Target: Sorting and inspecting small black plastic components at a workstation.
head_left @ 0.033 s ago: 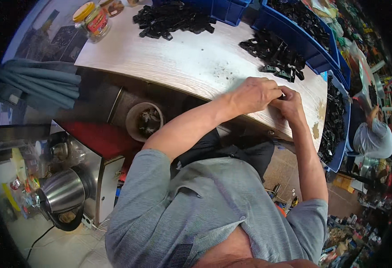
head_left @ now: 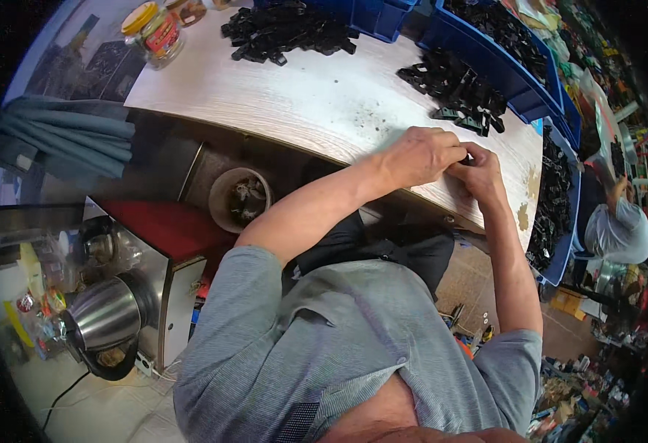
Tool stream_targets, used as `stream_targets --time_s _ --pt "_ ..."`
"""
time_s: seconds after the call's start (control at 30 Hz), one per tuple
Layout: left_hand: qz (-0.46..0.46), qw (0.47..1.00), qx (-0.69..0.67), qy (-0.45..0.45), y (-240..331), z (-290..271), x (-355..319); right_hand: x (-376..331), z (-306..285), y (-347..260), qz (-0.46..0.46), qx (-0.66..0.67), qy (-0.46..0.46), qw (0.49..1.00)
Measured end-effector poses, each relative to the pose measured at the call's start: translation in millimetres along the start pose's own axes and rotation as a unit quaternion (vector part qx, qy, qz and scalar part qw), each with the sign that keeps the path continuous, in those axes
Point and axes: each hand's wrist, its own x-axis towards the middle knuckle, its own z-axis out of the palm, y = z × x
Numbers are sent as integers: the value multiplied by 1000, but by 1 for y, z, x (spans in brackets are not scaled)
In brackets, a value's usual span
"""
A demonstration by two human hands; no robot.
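Over the right part of the white wood-grain table [head_left: 294, 96], my two hands meet with their fingertips together. My left hand [head_left: 424, 156] is closed, its fingers bent toward the right one. My right hand [head_left: 479, 173] is closed too, in a pinch. A bit of a small black part [head_left: 469, 157] shows between them; the fingers cover most of it. Just beyond the hands lies a loose pile of black plastic parts [head_left: 457, 88], some with a greenish or shiny face. Another heap of black parts [head_left: 287, 33] sits at the far left of the table.
Blue bins [head_left: 512, 85] of black parts stand at the back right, and another blue bin [head_left: 553, 277] lines the right edge. A yellow-lidded jar [head_left: 163, 40] stands far left. Below are a bucket [head_left: 220, 214] and a steel kettle [head_left: 106, 317]. Another person [head_left: 619, 229] sits at right.
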Motion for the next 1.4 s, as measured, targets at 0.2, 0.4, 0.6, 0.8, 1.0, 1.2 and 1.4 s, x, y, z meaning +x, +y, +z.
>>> stream_targets --time_s 0.2,0.4,0.6,0.8,1.0,1.2,1.4 --pt "-6 1000 13 0 0 -3 -7 -1 1 -6 55 23 -8 998" --pt "15 999 38 17 0 11 -2 1 0 0 55 47 17 997" --pt "12 1000 27 4 3 3 -5 0 -2 -1 56 45 12 997" --pt "-13 998 64 -5 11 -6 -14 -2 1 2 46 28 10 998" --pt "-46 988 114 94 -3 -34 -23 -8 -2 3 74 92 14 993" --pt "-203 865 443 119 -130 -168 -91 -20 -26 20 75 230 57 969" --pt "-202 882 417 80 -139 -187 -112 0 -96 56 96 279 244 924"
